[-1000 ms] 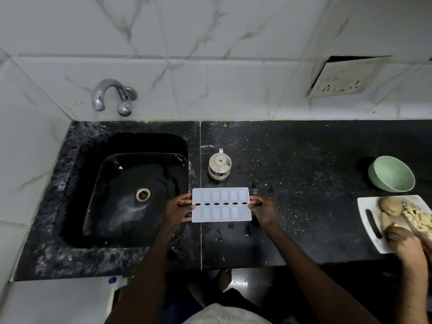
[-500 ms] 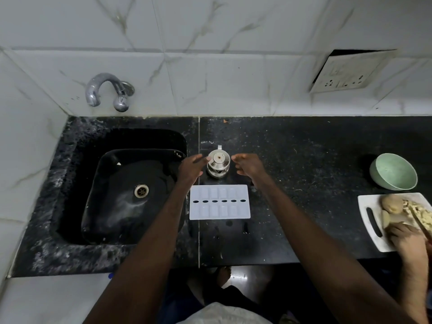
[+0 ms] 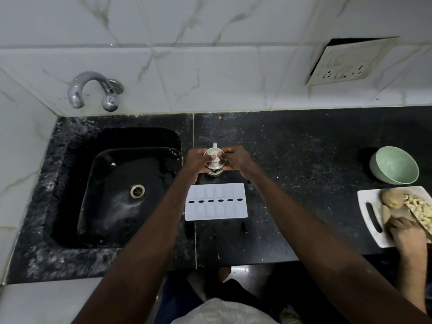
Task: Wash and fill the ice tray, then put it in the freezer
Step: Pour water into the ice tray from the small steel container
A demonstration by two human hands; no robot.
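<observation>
The white ice tray [image 3: 216, 202] lies flat on the black counter [image 3: 304, 183] just right of the sink, with no hand on it. Behind it stands a small steel soap dispenser [image 3: 214, 166]. My left hand [image 3: 195, 163] curls round the dispenser's left side. My right hand [image 3: 233, 159] holds it from the right, fingers at its pump top. The black sink [image 3: 70, 183] with its drain sits to the left, under a chrome tap [image 3: 93, 90] on the tiled wall.
At the right stand a green bowl [image 3: 395, 166] and a white chopping board [image 3: 369, 220] with potatoes and cut pieces. Another person's hand [image 3: 406, 235] works on the board. A wall socket [image 3: 346, 64] hangs above the counter.
Both my hands let go of the ice tray, which now lies on the counter. They moved back to the steel dispenser and closed on it.
</observation>
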